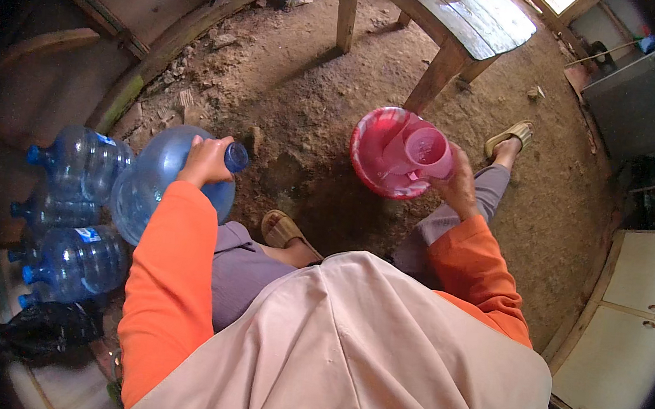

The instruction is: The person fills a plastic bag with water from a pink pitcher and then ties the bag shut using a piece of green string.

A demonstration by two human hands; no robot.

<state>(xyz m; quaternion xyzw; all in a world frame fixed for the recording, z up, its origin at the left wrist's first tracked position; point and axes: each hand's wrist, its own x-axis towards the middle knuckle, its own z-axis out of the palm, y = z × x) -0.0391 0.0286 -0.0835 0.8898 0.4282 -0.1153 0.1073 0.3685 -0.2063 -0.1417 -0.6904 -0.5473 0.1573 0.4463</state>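
My left hand [207, 159] grips a large clear blue plastic water jug [168, 152] close to its neck. The jug leans beside my left leg, and its round mouth [237, 157] points to the right. In my right hand [459, 181] is a pink plastic pitcher or cup [426, 149], its round opening facing up. Directly beneath the pink vessel is a red and white marbled plastic basin [364, 140]. Whether my right fingers also hold the basin's rim cannot be made out, nor whether the basin rests on the ground.
Several blue water jugs [89, 160] lie stacked at the left, above a black plastic bag [48, 326]. A wooden table [472, 18] stands ahead on the uneven dirt floor [290, 102]. To the right is a pale cabinet [613, 340]. A timber beam [196, 35] edges the floor at upper left.
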